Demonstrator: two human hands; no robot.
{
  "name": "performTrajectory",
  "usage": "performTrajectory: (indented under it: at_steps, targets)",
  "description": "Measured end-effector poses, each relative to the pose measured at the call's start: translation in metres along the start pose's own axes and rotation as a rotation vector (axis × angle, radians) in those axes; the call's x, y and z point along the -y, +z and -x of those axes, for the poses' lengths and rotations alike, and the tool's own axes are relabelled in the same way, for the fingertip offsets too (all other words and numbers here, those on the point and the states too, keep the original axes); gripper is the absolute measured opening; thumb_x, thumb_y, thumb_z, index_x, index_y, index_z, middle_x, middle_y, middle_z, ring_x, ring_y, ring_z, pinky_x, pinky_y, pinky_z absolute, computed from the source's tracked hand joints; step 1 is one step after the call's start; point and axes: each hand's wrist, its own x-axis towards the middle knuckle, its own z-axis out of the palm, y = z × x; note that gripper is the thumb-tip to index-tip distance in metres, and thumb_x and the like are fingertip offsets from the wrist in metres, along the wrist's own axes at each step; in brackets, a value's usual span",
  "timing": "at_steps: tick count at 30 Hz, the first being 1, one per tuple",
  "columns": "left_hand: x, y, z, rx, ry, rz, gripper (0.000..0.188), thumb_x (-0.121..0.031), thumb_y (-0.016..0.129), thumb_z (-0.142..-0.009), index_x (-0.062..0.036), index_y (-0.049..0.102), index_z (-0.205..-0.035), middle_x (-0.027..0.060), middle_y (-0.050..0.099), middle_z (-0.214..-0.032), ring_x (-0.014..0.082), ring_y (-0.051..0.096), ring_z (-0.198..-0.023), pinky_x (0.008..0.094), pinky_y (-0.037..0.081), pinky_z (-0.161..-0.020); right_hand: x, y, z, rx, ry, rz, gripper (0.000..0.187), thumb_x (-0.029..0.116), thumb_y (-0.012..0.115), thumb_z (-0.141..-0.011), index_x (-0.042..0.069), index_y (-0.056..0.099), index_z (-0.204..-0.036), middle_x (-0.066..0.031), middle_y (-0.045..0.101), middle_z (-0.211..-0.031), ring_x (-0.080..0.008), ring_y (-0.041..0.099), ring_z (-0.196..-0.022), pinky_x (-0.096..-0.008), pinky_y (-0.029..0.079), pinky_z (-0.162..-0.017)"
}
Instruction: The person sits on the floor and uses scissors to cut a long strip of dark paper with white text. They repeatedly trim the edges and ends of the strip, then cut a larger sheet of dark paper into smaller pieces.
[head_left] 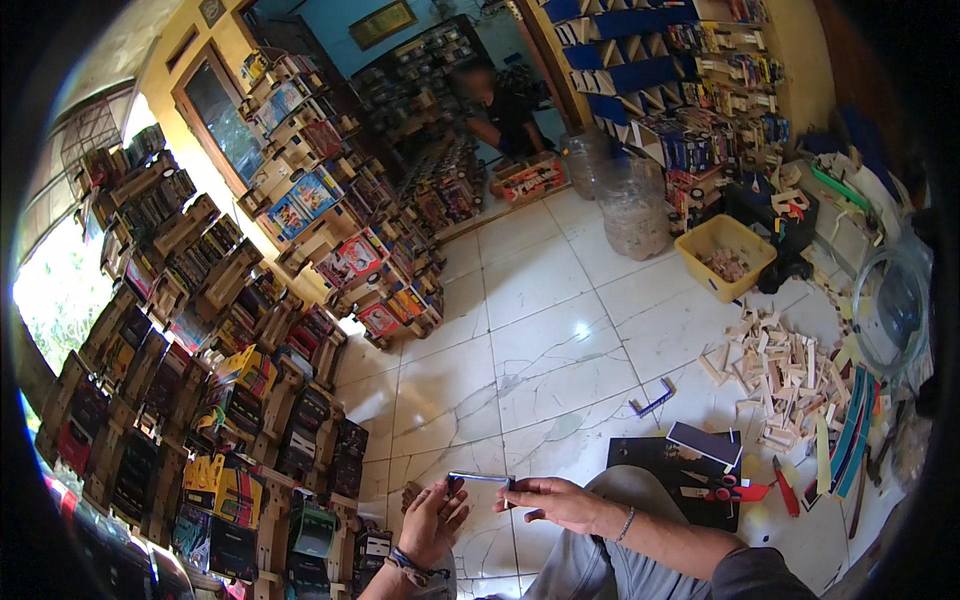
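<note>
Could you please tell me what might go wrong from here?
The thin strip spans the left hand and right hand, so it might bend or slip if either grip eases. The scissors on the black board lie near the knee and could be knocked. The loose wooden pieces might scatter if bumped.

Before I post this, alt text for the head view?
A person's left hand and right hand hold a thin bent strip above a white tiled floor. Scissors, a heap of wood pieces and a yellow tub lie to the right; stacked toy trucks stand at left.
</note>
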Motion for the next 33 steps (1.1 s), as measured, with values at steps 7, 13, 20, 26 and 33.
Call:
performTrajectory:
  at_steps: [7, 13, 20, 26, 33]
  targets:
    - [-0.0004, 0.0014, -0.0018, 0.01, 0.015, 0.012, 0.019, -0.023, 0.062, -0.103, -0.0106, 0.061, -0.118, 0.0031, 0.07, -0.113, 0.0184, 0.066, -0.102, 0.0397, 0.054, -0.091, -0.0011, 0.0001, -0.0005, 0.057, 0.022, 0.119, 0.033, 0.039, 0.062, -0.102, 0.016, 0.066, -0.126, 0.0042, 0.071, -0.122, -0.0046, 0.056, -0.114, -0.0245, 0.04, -0.09]
    - [-0.0006, 0.0039, -0.002, 0.012, 0.0, 0.032, 0.017, -0.024, 0.063, -0.103, -0.0107, 0.063, -0.114, 0.0022, 0.07, -0.111, 0.0175, 0.066, -0.099, 0.0371, 0.054, -0.088, -0.0031, 0.0005, 0.0007, 0.084, 0.017, 0.14, 0.035, 0.04, 0.064, -0.102, 0.012, 0.066, -0.123, 0.003, 0.073, -0.118, -0.0054, 0.058, -0.11, -0.0239, 0.041, -0.087]
    - [-0.0023, 0.0075, 0.0026, 0.024, -0.015, -0.015, 0.019, -0.027, 0.06, -0.104, -0.0128, 0.062, -0.117, 0.0012, 0.067, -0.113, 0.0171, 0.064, -0.104, 0.0356, 0.053, -0.091, -0.0016, 0.0009, 0.0009, 0.085, 0.038, 0.191, 0.033, 0.036, 0.06, -0.104, 0.012, 0.065, -0.127, -0.0018, 0.071, -0.122, -0.0068, 0.059, -0.115, -0.0226, 0.041, -0.088]
    - [-0.0016, 0.0061, 0.0027, 0.01, -0.012, -0.033, 0.022, -0.028, 0.059, -0.105, -0.013, 0.062, -0.12, 0.0017, 0.066, -0.117, 0.0188, 0.062, -0.11, 0.0382, 0.051, -0.096, -0.0023, 0.0012, 0.0008, 0.074, 0.038, 0.197, 0.033, 0.036, 0.06, -0.104, 0.011, 0.065, -0.126, -0.0019, 0.072, -0.121, -0.0067, 0.059, -0.113, -0.0226, 0.041, -0.088]
    - [-0.0014, 0.005, 0.0016, -0.002, -0.025, -0.031, 0.021, -0.029, 0.058, -0.105, -0.0128, 0.062, -0.117, 0.0019, 0.066, -0.114, 0.0192, 0.063, -0.108, 0.0386, 0.052, -0.095, -0.0056, 0.0023, 0.0002, 0.087, 0.03, 0.221, 0.034, 0.037, 0.06, -0.104, 0.012, 0.064, -0.126, 0.0, 0.073, -0.118, -0.0054, 0.059, -0.11, -0.0226, 0.041, -0.086]
